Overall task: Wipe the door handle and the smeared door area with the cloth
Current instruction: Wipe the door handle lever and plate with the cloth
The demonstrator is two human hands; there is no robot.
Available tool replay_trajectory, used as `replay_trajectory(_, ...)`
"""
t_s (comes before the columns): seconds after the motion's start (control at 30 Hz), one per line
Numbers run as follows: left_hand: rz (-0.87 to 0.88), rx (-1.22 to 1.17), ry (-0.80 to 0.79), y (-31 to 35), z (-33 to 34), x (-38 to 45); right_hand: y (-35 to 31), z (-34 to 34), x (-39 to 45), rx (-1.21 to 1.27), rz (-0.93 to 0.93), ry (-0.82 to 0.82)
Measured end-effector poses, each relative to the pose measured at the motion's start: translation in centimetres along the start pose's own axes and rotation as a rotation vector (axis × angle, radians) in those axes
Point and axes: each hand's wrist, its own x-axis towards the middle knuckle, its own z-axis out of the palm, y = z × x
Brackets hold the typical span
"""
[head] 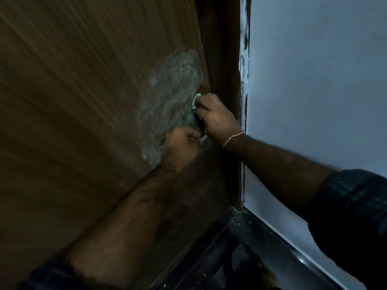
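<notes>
a person's left hand (183, 143), curled into a fist, seems to grip the hidden door handle near the door (73, 101) edge. just beyond, the right hand (215, 120) pinches one pale cloth (195, 101) against one chalky smear (173, 97), mid-wipe; the next stroke likely needs firm pressure leftwards.

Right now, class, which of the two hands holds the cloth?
The right hand, with the wrist bracelet, grips the pale cloth; the left hand is a fist below.
</notes>
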Motion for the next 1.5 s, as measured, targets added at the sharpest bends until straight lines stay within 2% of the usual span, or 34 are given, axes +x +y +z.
replay_trajectory(0.1,-0.009,-0.009,0.016,0.0,0.1,0.0,1.1,-0.7,0.2,-0.074,-0.126,-0.088)
replay_trajectory(0.17,-0.032,-0.031,0.019,-0.1,0.1,0.1,1.2,-1.1,0.4,-0.015,-0.097,-0.039)
replay_trajectory(0.23,-0.021,-0.050,0.025,-0.2,0.2,0.1,0.6,-0.9,0.4,0.157,0.107,0.103)
replay_trajectory(0.3,0.006,-0.046,0.020,-0.3,0.2,0.1,-0.6,-0.6,0.4,0.375,0.421,0.303)
replay_trajectory(0.37,0.014,-0.039,0.007,-0.2,0.1,0.2,-1.8,-0.3,0.7,0.530,0.691,0.413)
replay_trajectory(0.47,0.021,-0.046,0.006,-0.3,0.1,0.3,-2.4,0.2,1.4,0.577,0.818,0.458)
replay_trajectory(0.6,0.019,-0.019,0.025,-0.5,0.2,0.3,-3.0,0.9,1.5,0.597,0.882,0.565)
replay_trajectory(0.67,0.018,-0.020,0.017,-0.5,0.2,0.3,-3.0,1.1,0.8,0.553,0.838,0.504)
replay_trajectory(0.77,0.027,-0.043,0.035,-0.6,0.3,0.5,-2.0,1.3,-0.5,0.465,0.645,0.336)
replay_trajectory(0.83,0.018,-0.047,0.048,-0.7,0.4,0.5,-1.3,1.2,-0.5,0.437,0.631,0.300)
replay_trajectory(0.97,0.015,-0.043,0.023,-0.9,0.6,0.7,-2.1,0.8,0.1,0.540,0.828,0.432)
replay_trajectory(1.07,0.010,-0.047,0.030,-1.0,0.5,0.7,-2.0,0.9,-0.3,0.523,0.686,0.377)
replay_trajectory(1.1,0.003,-0.040,0.037,-0.9,0.6,0.7,-1.8,0.8,0.0,0.517,0.694,0.370)
replay_trajectory(1.2,-0.004,-0.034,0.040,-0.8,0.6,0.7,-2.1,0.6,0.6,0.532,0.870,0.464)
replay_trajectory(1.33,0.010,-0.026,0.025,-0.6,0.3,0.4,-3.0,0.8,0.3,0.577,0.756,0.490)
replay_trajectory(1.43,-0.011,-0.005,0.026,-0.5,0.4,0.5,-2.4,0.5,1.0,0.586,0.914,0.568)
replay_trajectory(1.5,-0.014,0.007,0.013,-0.5,0.3,0.4,-3.0,0.8,0.9,0.579,0.882,0.563)
